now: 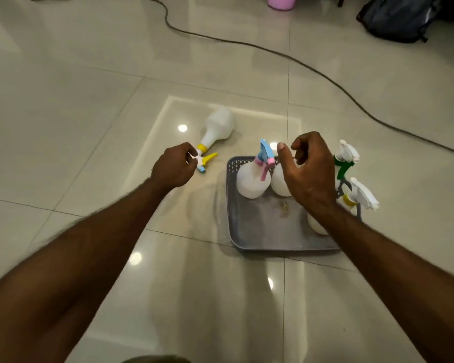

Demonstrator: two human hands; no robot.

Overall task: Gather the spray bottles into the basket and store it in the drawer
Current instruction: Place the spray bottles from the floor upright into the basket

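A grey basket sits on the tiled floor. Upright in it are a white bottle with a blue and pink sprayer, a second white bottle mostly behind my right hand, one with a green sprayer and one with a yellow collar. A white spray bottle with a yellow trigger lies on its side left of the basket. My left hand is closed on its spray head. Above the basket hovers my right hand, fingers curled apart and holding nothing.
A dark cable snakes across the floor behind the basket. A dark backpack lies at the far right and a pink container at the top edge.
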